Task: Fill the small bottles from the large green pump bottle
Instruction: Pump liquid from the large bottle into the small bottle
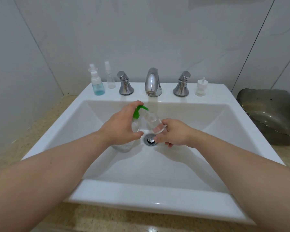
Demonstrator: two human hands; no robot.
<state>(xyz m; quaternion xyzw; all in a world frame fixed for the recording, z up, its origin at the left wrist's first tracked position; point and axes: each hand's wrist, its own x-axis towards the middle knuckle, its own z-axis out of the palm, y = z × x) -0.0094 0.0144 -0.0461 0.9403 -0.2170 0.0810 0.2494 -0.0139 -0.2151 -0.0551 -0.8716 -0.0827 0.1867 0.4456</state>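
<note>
Holding green pump bottle [137, 113] in left hand [122, 126] grip, small bottle [153, 120] in right hand [176, 133] grip; faucet [153, 82] behind, drain [150, 139] below.

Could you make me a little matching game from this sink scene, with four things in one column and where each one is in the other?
Things:
1. green pump bottle
2. small clear bottle
3. blue-liquid bottle
4. white pump cap

Places:
A. on the sink ledge, right of the right tap handle
B. held in the right hand
C. at the ledge's left end
D. held in the left hand

Pairs: 1-D, 2-B, 3-C, 4-A
</note>
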